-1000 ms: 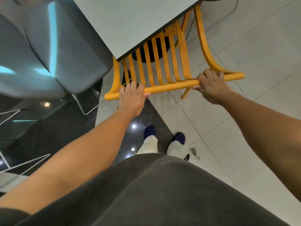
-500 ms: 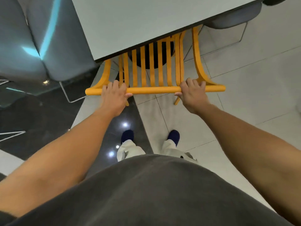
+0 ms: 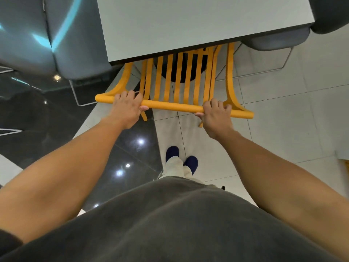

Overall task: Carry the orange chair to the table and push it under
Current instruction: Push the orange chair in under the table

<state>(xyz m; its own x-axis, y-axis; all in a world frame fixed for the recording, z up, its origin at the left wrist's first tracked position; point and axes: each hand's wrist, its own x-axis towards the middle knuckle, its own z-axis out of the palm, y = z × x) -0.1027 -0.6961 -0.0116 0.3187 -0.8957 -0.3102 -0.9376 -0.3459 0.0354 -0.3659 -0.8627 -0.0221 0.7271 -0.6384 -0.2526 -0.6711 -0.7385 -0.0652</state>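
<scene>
Orange chair [image 3: 181, 82] sits mostly under the table [image 3: 188, 21], seat hidden beneath the tabletop, only the slatted back and round top rail sticking out. Rail is a smooth matte tube, slats are flat narrow strips, side posts curve outward. Left hand [image 3: 126, 108] wraps the rail near its left end, fingers curled over the top, thumb underneath, firm closed hold. Right hand [image 3: 215, 114] grips the rail toward the right end the same way, fingers over, thumb below. Table is a flat pale grey slab with a dark thin edge, square corner at right. Grey padded chair [image 3: 71, 40] on thin wire legs stands just left of the table; another grey chair [image 3: 277, 38] at the right corner. Floor [image 3: 283, 120] is glossy pale tile at right, dark shiny tile at left with light reflections. Dark blue slippers [image 3: 190, 161] below the rail.
</scene>
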